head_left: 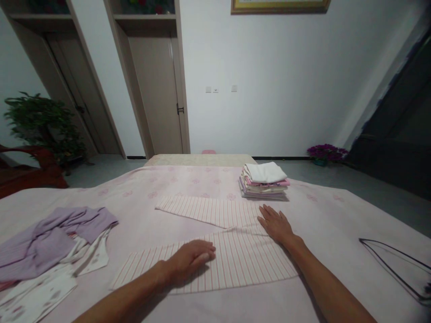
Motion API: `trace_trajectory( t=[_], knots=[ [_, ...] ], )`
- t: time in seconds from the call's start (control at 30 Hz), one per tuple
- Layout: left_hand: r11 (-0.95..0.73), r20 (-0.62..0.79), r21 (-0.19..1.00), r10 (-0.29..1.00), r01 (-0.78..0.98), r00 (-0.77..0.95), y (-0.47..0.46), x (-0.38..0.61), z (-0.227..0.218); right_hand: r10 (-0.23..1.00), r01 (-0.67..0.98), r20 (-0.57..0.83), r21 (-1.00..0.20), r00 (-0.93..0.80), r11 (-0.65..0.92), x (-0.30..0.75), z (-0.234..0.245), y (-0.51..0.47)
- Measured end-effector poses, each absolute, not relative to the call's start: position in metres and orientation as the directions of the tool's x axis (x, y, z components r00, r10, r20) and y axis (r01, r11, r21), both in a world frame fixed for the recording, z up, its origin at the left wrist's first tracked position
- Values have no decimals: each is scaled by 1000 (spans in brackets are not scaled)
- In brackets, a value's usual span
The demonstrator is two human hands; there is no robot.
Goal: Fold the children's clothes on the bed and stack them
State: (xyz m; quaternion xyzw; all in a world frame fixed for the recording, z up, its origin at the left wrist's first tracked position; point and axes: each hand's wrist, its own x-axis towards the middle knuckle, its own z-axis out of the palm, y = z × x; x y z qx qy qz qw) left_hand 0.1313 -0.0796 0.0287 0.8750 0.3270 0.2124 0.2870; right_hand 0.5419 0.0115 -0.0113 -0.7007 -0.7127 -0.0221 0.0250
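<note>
A pair of striped trousers (242,255), white with thin pink stripes, lies flat with its two legs spread toward the left. My left hand (193,259) rests on the nearer leg, fingers stretched out toward the right. Close to the crotch and waist end, my right hand (275,223) lies flat with its fingers apart, pressing on the cloth. Neither hand grips anything. Small creases run across the cloth between the legs beside my right hand.
A folded stack of clothes (264,181) stands behind the trousers. Lilac and white crumpled clothes (57,242) lie at left. On the right is a black wire hanger (393,264). All rest on a pink patterned sheet (330,251). Beyond are a door (155,89) and purple flowers (326,152).
</note>
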Motion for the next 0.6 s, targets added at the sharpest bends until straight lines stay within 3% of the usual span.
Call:
trace_trajectory(
  t=[0.1,0.23,0.6],
  knots=[
    [-382,142,694,904,611,404,-36,99,27,998,999,69,-34,0,3,542,-10,13],
    [-151,198,558,979,816,46,29,53,31,993,998,119,-66,15,-7,541,-11,14],
    [-14,58,284,998,959,-3,118,7,20,987,995,155,-98,38,-23,539,-12,14]
  ],
)
